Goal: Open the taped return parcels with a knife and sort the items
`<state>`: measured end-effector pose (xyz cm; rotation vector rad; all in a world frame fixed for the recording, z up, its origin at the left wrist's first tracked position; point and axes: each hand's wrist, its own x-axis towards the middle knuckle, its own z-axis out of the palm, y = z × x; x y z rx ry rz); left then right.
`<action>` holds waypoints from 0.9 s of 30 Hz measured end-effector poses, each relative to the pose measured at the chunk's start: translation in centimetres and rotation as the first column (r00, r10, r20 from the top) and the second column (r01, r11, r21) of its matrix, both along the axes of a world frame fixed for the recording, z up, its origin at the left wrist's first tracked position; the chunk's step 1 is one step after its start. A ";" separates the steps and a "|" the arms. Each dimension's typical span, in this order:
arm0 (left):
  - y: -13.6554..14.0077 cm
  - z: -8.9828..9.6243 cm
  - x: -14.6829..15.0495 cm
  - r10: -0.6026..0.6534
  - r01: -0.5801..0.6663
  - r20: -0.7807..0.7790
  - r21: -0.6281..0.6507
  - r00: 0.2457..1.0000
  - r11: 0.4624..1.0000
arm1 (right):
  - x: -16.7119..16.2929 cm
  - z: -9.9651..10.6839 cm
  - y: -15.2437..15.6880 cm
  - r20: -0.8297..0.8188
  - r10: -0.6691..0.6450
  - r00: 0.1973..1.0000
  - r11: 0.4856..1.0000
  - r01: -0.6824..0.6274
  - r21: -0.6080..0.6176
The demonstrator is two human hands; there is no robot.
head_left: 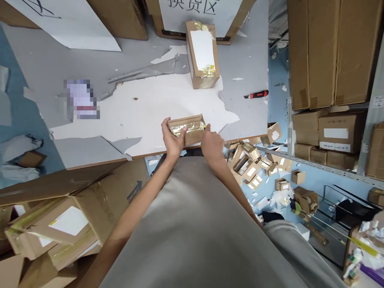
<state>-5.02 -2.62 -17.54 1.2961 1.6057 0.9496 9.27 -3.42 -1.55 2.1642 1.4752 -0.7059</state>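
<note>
A small cardboard box (192,138) with shiny clear tape along it is at the near edge of the table, in front of my body. My left hand (175,139) grips its left end, the thumb lying across the taped face. At the box's right end my right hand (212,143) is closed, fingers curled in. A bit of yellow (205,127) shows by its fingertips; what it belongs to is hidden in the hand. Farther back stands a taller taped cardboard box (204,56) with a white label.
A red and black utility knife (256,95) lies at the table's right. A pixelated item (82,99) is on the left. Large cartons (117,18) line the back. An open carton (99,212) of boxes stands lower left; discarded boxes (250,164) cover the floor at right, beside shelving (324,164).
</note>
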 end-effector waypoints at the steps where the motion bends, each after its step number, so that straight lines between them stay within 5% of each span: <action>1: 0.0 0.0 0.0 -0.002 0.002 0.002 -0.004 1.000 1.000 | 0.0 0.1 -0.2 0.008 0.000 1.000 1.000 0.000 -0.014; 23: 0.5 0.6 -0.5 -0.099 0.100 0.067 -0.016 0.993 0.995 | -0.8 0.2 -1.4 0.035 -0.070 0.997 0.995 0.072 -0.065; 27: 0.2 0.4 -0.4 -0.094 0.095 0.051 -0.020 0.994 0.995 | -0.2 -1.2 -0.8 0.026 -0.114 0.993 0.992 0.116 -0.051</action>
